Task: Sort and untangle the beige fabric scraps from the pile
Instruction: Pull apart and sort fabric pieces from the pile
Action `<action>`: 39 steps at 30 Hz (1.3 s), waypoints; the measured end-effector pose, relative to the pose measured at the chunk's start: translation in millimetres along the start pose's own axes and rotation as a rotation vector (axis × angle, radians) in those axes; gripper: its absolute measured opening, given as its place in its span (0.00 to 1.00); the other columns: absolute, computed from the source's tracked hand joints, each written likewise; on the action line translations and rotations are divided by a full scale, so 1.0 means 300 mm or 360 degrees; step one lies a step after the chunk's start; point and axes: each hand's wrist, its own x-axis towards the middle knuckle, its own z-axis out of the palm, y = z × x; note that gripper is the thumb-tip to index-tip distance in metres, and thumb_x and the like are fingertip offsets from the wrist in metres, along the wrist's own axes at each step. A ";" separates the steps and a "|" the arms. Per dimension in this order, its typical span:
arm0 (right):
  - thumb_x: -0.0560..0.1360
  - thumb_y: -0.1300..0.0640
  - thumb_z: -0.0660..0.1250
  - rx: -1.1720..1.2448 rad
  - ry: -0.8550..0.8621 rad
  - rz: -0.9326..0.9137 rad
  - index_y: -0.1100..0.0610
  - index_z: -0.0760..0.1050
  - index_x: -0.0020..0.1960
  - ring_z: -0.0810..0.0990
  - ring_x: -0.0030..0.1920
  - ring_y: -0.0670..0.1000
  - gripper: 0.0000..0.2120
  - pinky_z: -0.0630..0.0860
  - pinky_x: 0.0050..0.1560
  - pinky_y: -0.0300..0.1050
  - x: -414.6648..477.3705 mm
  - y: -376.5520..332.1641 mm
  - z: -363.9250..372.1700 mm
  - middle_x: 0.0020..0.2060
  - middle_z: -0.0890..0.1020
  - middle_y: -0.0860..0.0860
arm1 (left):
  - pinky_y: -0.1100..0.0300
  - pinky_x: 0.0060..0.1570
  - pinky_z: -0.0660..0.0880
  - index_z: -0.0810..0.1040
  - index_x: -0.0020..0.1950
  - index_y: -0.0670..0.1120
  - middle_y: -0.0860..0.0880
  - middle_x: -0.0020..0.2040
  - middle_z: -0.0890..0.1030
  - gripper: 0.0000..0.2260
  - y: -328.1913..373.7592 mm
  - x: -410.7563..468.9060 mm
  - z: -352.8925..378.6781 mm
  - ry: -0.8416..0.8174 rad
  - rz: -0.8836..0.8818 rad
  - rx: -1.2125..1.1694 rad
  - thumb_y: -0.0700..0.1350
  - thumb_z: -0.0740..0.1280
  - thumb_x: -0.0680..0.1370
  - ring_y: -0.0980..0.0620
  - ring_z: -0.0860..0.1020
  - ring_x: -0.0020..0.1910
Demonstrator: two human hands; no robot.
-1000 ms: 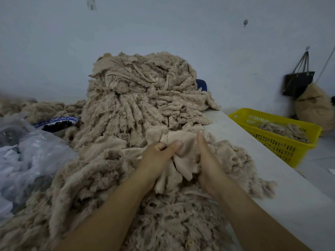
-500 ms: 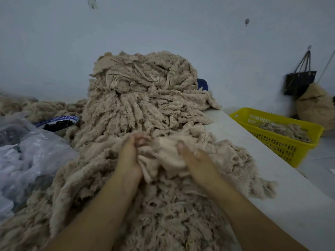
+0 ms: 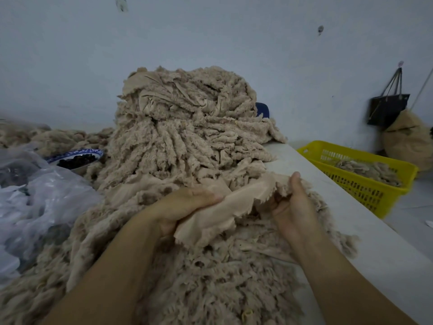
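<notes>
**Partly freed: one scrap stretched between two hands**

Both hands are closed on a single beige fabric scrap, held just above the loose heap at the near end of the bench. The left hand curls its fingers round the scrap's left end; the right hand pinches the right end, thumb on top; the cloth spans the gap between them with its frayed lower edge hanging free.

The main pile rises at twelve o'clock from the hands, a tall mass of shaggy strips against the wall; more of the same lies under the forearms at six o'clock. A yellow basket with a few scraps in it sits at two o'clock, off the bench edge. A blue-rimmed bowl stands at ten o'clock; a clear plastic bag lies at nine.

The risks, as I judge them:

- The scrap's far edge lies against the heap, and I cannot tell whether it is snagged; a hard pull could drag neighbours along, or tear the frayed cloth.
- The tall pile leans towards the hands; tugging at its foot might bring strips sliding down over the sorted ground.
- A careless toss towards two o'clock could miss the basket and land on the floor.
</notes>
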 end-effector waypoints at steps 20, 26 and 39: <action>0.66 0.30 0.71 -0.1401 -0.0756 -0.0004 0.54 0.76 0.51 0.82 0.33 0.47 0.29 0.80 0.36 0.45 -0.111 -0.005 0.081 0.34 0.83 0.47 | 0.70 0.31 0.72 0.82 0.41 0.49 0.54 0.34 0.82 0.11 0.057 0.018 0.151 0.0320 0.0486 -0.0072 0.52 0.67 0.80 0.58 0.78 0.34; 0.81 0.43 0.61 -0.2068 -0.0589 -0.0434 0.53 0.71 0.42 0.71 0.31 0.38 0.16 0.65 0.31 0.34 -0.111 -0.017 0.008 0.31 0.71 0.42 | 0.66 0.32 0.71 0.82 0.42 0.44 0.50 0.34 0.79 0.13 0.051 0.058 0.180 0.0553 0.0550 0.0018 0.53 0.68 0.79 0.52 0.75 0.32; 0.81 0.43 0.62 0.0412 0.0102 -0.0228 0.58 0.81 0.45 0.74 0.27 0.44 0.20 0.73 0.27 0.35 0.033 -0.238 -0.043 0.35 0.78 0.51 | 0.70 0.43 0.68 0.80 0.55 0.55 0.58 0.51 0.75 0.07 0.011 0.115 0.226 0.0318 0.0554 0.1277 0.54 0.65 0.81 0.60 0.75 0.49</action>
